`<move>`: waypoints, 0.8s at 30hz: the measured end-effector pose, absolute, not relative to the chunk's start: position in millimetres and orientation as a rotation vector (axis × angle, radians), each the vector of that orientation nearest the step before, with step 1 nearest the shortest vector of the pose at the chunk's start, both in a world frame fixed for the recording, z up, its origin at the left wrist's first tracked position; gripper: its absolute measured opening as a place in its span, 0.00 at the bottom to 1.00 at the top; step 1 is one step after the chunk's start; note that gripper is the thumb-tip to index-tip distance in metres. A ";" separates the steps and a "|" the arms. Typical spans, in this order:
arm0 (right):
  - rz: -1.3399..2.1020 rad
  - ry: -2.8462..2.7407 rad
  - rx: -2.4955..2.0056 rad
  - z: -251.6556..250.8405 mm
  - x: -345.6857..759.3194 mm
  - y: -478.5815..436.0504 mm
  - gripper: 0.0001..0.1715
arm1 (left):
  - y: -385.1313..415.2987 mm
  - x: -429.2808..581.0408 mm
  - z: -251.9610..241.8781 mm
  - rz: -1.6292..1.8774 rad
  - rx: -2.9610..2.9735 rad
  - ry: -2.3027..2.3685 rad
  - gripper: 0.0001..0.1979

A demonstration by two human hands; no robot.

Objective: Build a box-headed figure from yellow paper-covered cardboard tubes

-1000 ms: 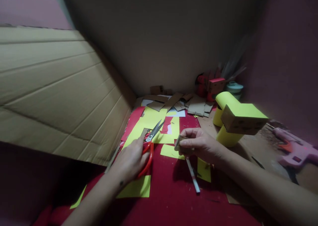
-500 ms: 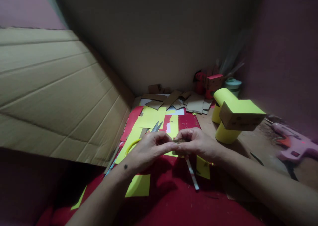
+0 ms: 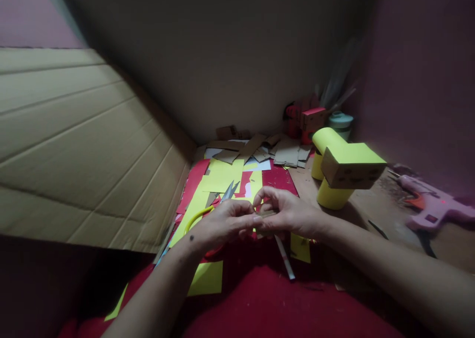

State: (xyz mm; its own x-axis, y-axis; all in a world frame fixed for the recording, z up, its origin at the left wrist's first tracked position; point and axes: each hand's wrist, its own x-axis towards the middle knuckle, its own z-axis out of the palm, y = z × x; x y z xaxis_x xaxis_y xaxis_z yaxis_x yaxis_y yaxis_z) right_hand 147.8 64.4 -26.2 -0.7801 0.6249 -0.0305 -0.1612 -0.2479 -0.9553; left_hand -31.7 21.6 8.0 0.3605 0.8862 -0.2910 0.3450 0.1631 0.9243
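Observation:
A small brown piece point(image 3: 267, 213), seemingly cardboard, is between my hands above the red cloth point(image 3: 256, 288). My right hand point(image 3: 284, 210) grips it with bent fingers and thumb. My left hand point(image 3: 230, 220) meets it from the other side, thumb and fingertips pinched at its edge. Scissors point(image 3: 229, 192) with a yellow handle lie just behind my left hand, blades apart. A thin white stick point(image 3: 285, 260) lies below my right hand. Beside it is a yellow paper piece point(image 3: 300, 249).
A yellow paper figure with a cardboard box head point(image 3: 351, 172) stands at the right, near a pink glue gun point(image 3: 432, 199). Cardboard scraps point(image 3: 287, 152) and yellow sheets point(image 3: 224, 174) lie further back. A large cardboard panel point(image 3: 81, 155) rises at the left.
The whole view has shifted slightly, moving the background objects left. The fingers of my right hand have risen and spread a little around the brown piece.

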 end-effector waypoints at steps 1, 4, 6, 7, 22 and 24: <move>2.071 -1.535 -0.558 -26.4 148.0 64.8 0.24 | 21.8 -32.4 5.8 0.565 1.397 1.187 0.12; 2.067 -1.577 -0.580 -27.0 148.6 65.8 0.23 | 20.1 -33.1 -2.0 0.639 1.344 1.148 0.11; 2.079 -1.580 -0.611 -27.0 149.2 66.5 0.24 | 17.9 -32.0 -7.3 0.698 1.304 1.149 0.12; 2.095 -1.567 -0.616 -27.0 149.6 67.0 0.24 | 16.8 -31.2 -9.7 0.716 1.281 1.157 0.12; 2.426 -0.938 -0.379 -35.1 144.7 74.3 0.31 | 23.0 -30.3 -21.4 1.073 0.888 1.141 0.15; 2.399 -0.869 -0.418 -37.0 141.1 69.9 0.28 | 22.4 -28.8 -21.0 1.129 0.894 1.179 0.16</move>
State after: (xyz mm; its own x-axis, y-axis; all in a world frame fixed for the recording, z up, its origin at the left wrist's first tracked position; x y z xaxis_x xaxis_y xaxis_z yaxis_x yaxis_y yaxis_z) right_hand 141.1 69.9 -37.0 -0.8008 0.5906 -0.0998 -0.3896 -0.6402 -0.6620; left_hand -28.8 22.4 -21.0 0.0105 0.9727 -0.2320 -0.1902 0.2297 0.9545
